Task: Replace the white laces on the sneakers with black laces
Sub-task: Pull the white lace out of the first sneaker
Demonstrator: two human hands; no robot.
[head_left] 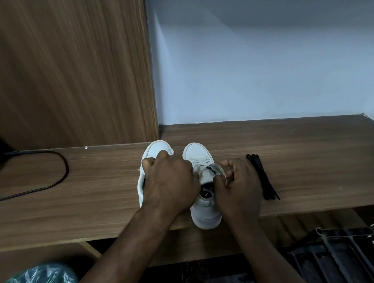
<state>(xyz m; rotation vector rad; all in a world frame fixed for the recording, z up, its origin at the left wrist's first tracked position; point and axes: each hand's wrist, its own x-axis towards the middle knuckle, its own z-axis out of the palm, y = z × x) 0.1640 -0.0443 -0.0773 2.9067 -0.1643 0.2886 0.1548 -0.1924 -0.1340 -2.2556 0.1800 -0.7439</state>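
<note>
Two white sneakers [158, 148] on the table [97, 190], barely started tbh. White laces [201, 162] are in, black laces [264, 180] lie untouched beside the right hand [241, 181], whose grip pinches the right sneaker [198, 152] at its upper. The left hand [169, 181] has a curled grip, can't tell on what.

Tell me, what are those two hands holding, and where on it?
The right hand pinches the right sneaker by its upper edge beside the tongue. The left hand curls at that shoe's white laces, but whether it grips them is hidden.
</note>
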